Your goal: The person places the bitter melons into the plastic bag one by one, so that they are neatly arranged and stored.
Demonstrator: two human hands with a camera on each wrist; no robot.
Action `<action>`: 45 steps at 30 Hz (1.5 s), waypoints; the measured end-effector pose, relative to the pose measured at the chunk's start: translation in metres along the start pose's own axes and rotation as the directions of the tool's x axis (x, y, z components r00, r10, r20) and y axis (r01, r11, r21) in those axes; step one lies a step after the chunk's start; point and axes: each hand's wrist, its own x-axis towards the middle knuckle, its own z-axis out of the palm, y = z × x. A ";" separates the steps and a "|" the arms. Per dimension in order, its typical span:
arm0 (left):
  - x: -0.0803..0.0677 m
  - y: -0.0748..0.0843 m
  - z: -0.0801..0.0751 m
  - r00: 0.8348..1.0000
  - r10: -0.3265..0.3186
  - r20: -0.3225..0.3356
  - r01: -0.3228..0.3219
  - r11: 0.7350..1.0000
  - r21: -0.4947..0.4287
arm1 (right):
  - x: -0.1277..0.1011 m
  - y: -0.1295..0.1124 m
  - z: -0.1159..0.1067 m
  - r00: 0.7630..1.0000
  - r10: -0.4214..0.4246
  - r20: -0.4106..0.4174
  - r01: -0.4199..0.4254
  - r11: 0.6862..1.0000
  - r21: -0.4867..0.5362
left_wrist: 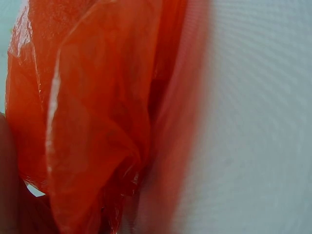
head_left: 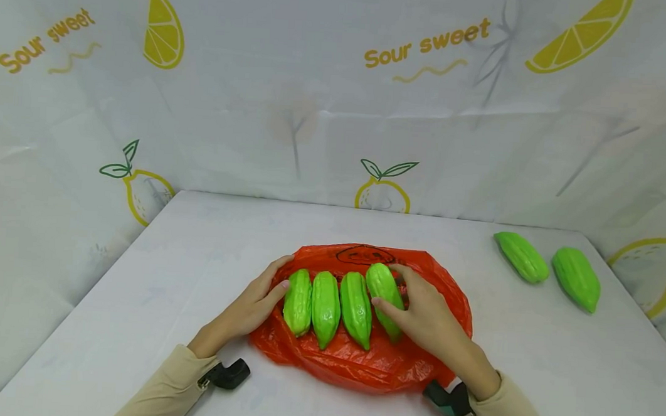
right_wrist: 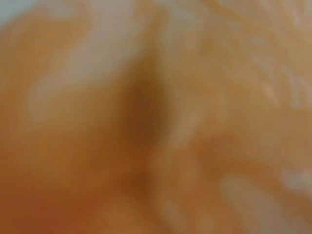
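White table: six green gourds

Four green gourds lie side by side on an orange plastic bag at the middle of the white bench, hands at both ends of the row. Two more gourds sit far right. A printed cloth backdrop walls the rear and sides; the bench's left half lies open
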 end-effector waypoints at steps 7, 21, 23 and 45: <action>0.001 0.000 0.000 1.000 -0.001 0.002 0.001 1.000 -0.002 | 0.000 0.002 0.003 0.999 0.033 0.022 -0.033 0.999 -0.008; 0.000 -0.001 0.000 1.000 0.005 -0.007 -0.005 1.000 0.006 | 0.000 0.003 0.005 0.998 -0.031 0.051 0.033 0.999 -0.043; -0.001 -0.001 0.000 1.000 0.004 -0.008 -0.004 1.000 0.004 | 0.000 0.003 0.005 0.998 -0.034 0.049 0.037 0.998 -0.044; 0.000 0.000 0.001 1.000 0.011 -0.009 -0.011 1.000 -0.002 | -0.004 0.002 -0.018 0.989 -0.144 -0.010 0.144 0.990 0.003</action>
